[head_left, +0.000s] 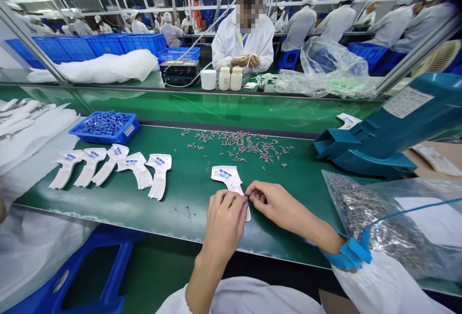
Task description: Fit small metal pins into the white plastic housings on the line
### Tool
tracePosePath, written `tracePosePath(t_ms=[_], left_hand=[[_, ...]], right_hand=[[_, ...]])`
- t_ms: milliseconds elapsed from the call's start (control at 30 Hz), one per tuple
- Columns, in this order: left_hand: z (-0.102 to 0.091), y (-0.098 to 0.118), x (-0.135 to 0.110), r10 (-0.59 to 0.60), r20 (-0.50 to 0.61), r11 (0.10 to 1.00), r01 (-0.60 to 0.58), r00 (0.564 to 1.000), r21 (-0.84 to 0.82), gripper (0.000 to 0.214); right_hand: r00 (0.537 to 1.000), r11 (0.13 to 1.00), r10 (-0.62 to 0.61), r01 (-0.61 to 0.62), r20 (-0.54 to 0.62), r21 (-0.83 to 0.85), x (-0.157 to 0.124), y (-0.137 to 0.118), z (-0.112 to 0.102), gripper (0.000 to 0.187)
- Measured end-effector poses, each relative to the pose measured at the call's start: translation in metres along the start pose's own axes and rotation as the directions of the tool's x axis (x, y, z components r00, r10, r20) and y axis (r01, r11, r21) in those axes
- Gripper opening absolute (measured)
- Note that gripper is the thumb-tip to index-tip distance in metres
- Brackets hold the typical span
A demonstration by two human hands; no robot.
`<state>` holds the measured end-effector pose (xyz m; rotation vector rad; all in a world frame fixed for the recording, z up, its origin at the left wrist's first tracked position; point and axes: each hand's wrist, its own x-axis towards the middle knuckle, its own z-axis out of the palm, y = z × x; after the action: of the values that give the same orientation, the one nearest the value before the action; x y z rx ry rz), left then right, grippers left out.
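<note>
A white gun-shaped plastic housing half (234,181) lies on the green bench with small blue pieces set in its upper part. Its handle end is partly hidden behind my left hand (224,220), whose bent fingers hold it from the left. Across from it, my right hand (277,203) pinches thumb and forefinger together at the handle's right edge; whatever is between those fingertips is too small to make out. Beyond the housing, small metal pieces (240,143) are scattered on the bench. To the left, several similar housing halves (159,174) with blue pieces lie in a row.
A blue tray (132,131) of small blue parts stands back left. At right are a large teal plastic bin (393,111) and a clear bag (382,222) full of metal pieces. A blue cord runs from my right wristband (350,255). A person (243,39) sits opposite.
</note>
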<state>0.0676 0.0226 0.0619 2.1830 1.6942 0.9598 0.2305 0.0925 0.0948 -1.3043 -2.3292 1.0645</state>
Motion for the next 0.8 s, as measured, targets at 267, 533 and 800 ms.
tracePosePath(t_ms=[267,533,800], left_hand=[[-0.003,0.003,0.001,-0.01,-0.054,0.997,0.006,0.998,-0.076,0.014],[0.0,0.013,0.001,-0.144,-0.169,0.965,0.101,0.975,-0.24,0.005],[-0.002,0.007,-0.004,-0.096,-0.209,0.994,0.082,0.973,-0.076,0.006]], right_hand=[[0.995,0.973,0.035,-0.013,-0.091,0.232,-0.009,0.009,0.004,0.015],[0.983,0.902,0.077,0.002,-0.165,0.431,-0.014,-0.02,0.007,0.018],[0.999,0.965,0.044,-0.039,-0.012,0.259,-0.008,-0.018,-0.004,0.019]])
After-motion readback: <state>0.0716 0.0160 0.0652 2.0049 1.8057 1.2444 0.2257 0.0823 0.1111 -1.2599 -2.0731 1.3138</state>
